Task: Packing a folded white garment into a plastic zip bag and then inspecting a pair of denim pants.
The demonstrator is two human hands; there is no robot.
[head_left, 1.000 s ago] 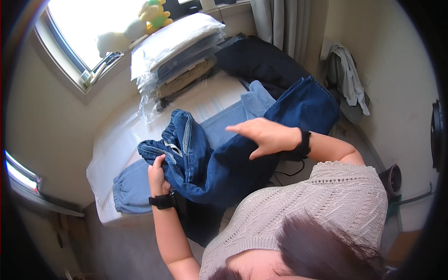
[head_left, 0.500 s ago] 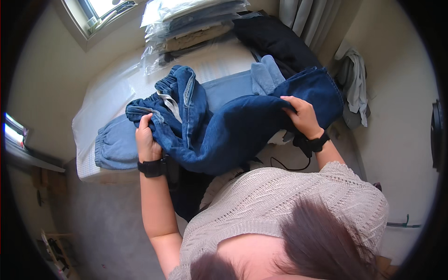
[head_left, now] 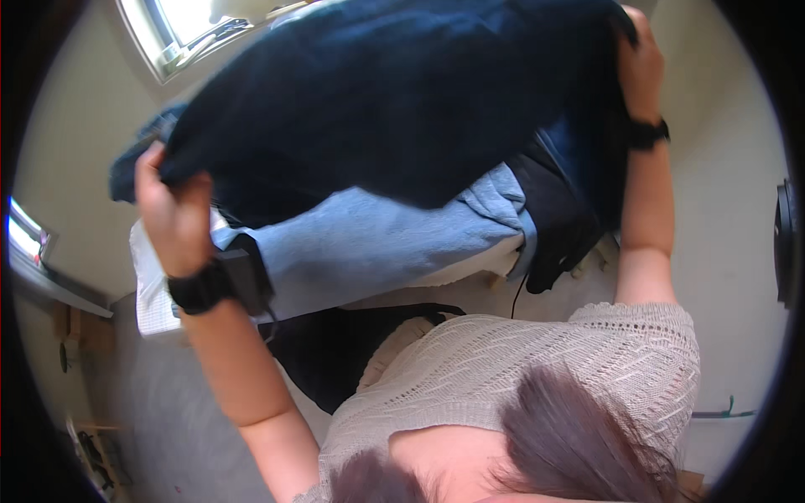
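A pair of dark blue jeans [head_left: 402,101] is stretched wide in the air between my two hands. My left hand [head_left: 176,205] is closed on one end of it, where a bunched part of the denim hangs past my fingers. At the far right my right hand [head_left: 641,71] grips the other end, raised high. Below the lifted denim lie light blue jeans [head_left: 377,235] with a folded part at their right. The dark cloth hides most of the table behind it.
Black clothing [head_left: 553,218] hangs at the table's right side. A white patterned cover [head_left: 155,293] shows at the table's left end. Behind is a window [head_left: 189,21]; a dark object [head_left: 784,243] is on the right wall. A thin cable [head_left: 520,298] hangs below the table's edge.
Both hands have lifted the dark jeans up off the table and spread them wider apart. The left hand moved left, the right hand up and right. The bagged stack is now hidden behind the cloth.
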